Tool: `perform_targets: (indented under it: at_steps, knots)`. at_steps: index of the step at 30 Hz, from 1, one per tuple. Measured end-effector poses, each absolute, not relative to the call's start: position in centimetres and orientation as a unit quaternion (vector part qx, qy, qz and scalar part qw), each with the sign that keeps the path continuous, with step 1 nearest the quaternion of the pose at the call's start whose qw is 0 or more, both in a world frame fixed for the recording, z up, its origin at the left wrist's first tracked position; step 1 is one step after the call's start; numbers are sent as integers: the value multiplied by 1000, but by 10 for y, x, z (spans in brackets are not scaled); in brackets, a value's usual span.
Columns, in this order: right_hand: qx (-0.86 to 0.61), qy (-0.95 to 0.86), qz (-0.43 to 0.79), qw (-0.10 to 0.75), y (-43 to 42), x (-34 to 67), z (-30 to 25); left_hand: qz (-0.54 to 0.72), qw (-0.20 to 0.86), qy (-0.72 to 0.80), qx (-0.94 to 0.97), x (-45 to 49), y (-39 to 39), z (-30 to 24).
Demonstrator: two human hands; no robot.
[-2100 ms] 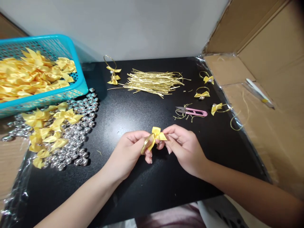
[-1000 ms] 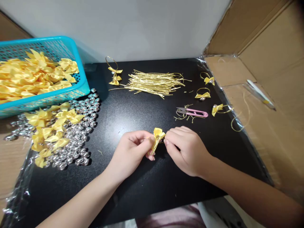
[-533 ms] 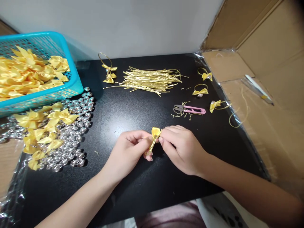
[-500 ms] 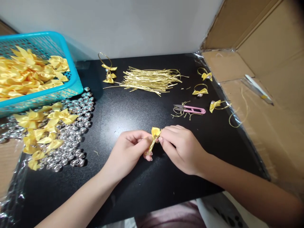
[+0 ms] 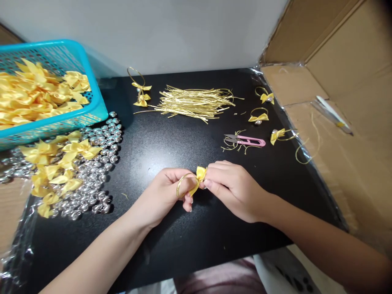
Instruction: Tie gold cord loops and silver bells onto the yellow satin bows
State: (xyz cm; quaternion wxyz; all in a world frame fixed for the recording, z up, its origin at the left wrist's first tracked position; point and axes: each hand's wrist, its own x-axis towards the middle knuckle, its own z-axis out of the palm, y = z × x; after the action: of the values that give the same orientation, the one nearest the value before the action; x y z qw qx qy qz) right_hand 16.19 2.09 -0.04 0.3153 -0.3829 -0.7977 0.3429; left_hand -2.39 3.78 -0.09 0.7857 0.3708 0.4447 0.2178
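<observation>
Between my hands is a yellow ribbon bow [image 5: 201, 173] with a loop of gold cord [image 5: 178, 185] on it. My left hand [image 5: 171, 188] pinches the bow from the left, and the loop lies over its thumb. From the right, the fingers of my right hand [image 5: 228, 185] close on the bow's other side; what exactly sits under those fingertips is hidden. Beyond my hands lie pink thread snips [image 5: 251, 141] among cord scraps. A bundle of gold cords [image 5: 196, 103] rests farther back on the black table [image 5: 171, 253].
At the left, a blue basket [image 5: 99, 108] holds many yellow bows. Silver bells [image 5: 101, 163] and loose bows [image 5: 69, 179] are spread before it. Looped bows [image 5: 259, 118] lie at the right and back left. A white-handled cutter [image 5: 333, 114] rests on cardboard at the right.
The gold cord loop has swung left and opened out over my left thumb; before, it pointed down toward me. Both hands keep hold of the bow in nearly the same place.
</observation>
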Motion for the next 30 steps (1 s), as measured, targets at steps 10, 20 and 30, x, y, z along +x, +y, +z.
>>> perform_targets:
  at_steps: [10,20,30]
  knots:
    - [-400,-743,411,345,17,159,3,242,782,430,381,-22,35,1]
    - [-402,-741,418,338,18,160,3,255,722,464,446,-20,35,8]
    - [-391,-750,446,292,19,161,6,240,736,443,452,-23,34,7]
